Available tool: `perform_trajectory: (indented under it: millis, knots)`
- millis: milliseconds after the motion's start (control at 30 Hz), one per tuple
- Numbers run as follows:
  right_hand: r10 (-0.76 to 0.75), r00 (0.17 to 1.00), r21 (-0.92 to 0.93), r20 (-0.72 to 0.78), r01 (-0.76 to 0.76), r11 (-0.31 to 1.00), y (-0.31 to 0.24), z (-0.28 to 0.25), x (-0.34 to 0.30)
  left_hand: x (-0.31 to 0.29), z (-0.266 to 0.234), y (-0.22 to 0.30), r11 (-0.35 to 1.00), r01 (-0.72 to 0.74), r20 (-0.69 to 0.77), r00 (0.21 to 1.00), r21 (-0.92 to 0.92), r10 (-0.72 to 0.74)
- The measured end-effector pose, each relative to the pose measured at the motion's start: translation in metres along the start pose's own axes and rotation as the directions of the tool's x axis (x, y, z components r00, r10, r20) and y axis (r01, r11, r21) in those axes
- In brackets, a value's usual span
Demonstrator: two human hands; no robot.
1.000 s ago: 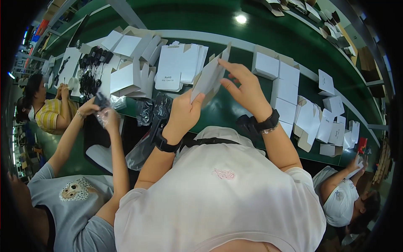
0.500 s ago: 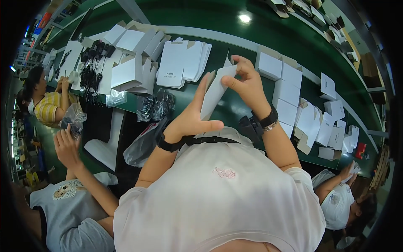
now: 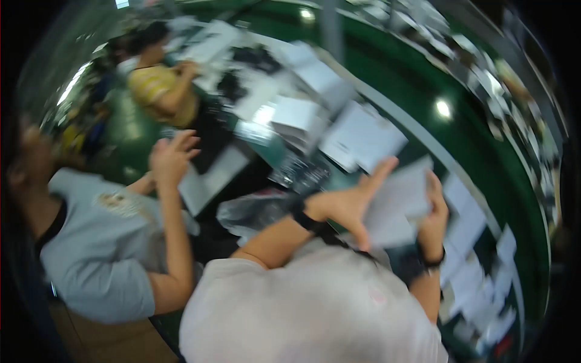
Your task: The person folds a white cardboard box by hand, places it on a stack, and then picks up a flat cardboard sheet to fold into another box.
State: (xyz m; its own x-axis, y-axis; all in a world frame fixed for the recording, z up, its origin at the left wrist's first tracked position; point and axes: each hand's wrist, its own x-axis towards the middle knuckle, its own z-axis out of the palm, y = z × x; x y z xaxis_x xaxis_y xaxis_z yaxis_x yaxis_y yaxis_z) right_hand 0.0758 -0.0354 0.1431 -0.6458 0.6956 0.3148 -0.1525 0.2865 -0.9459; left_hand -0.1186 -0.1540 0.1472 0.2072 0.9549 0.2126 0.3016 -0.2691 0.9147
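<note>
A white folding carton (image 3: 396, 202), blurred by motion, stands up between my hands in front of my chest. My right hand (image 3: 433, 222) grips its right side, fingers behind the edge. On the other side, my left hand (image 3: 346, 207) has its thumb and fingers spread wide, with the carton's left edge beside the palm; whether they touch cannot be made out. Just beyond my left hand, a stack of flat white cartons (image 3: 363, 136) lies on the green table.
White boxes (image 3: 299, 118) and black cables (image 3: 257, 58) cover the table to the left, near dark items in clear plastic bags (image 3: 299, 173). More white cartons (image 3: 469, 290) lie to the right. A co-worker in grey (image 3: 115, 242) sits close at my left; another in yellow (image 3: 160, 91) sits farther off.
The view has swung left, so the table appears shifted right. The carton has turned from a narrow side to a broad face. The grey-clad co-worker's hands no longer show the plastic bag.
</note>
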Motion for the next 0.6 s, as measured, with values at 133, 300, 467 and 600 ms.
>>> perform_trajectory:
  millis: [133,300,467,600]
  knots:
    - [-0.051,0.995,0.123,0.082,0.040,0.992,-0.015,0.014,0.009,0.007,-0.001,-0.019,0.984,-0.017,-0.362,0.931,-0.178,-0.050]
    - [0.051,0.935,-0.029,0.350,-0.044,0.999,-0.023,0.006,0.032,0.013,0.019,-0.019,0.824,0.301,-0.232,0.862,-0.480,-0.450]
    - [0.324,0.850,-0.316,0.414,-0.200,0.927,-0.044,0.008,0.033,0.006,0.023,-0.038,0.820,0.397,-0.301,0.790,-0.413,-0.534]
    - [0.272,0.736,-0.309,0.620,-0.090,0.947,-0.002,-0.009,0.023,0.013,0.033,-0.035,0.731,0.439,-0.212,0.763,-0.523,-0.610]
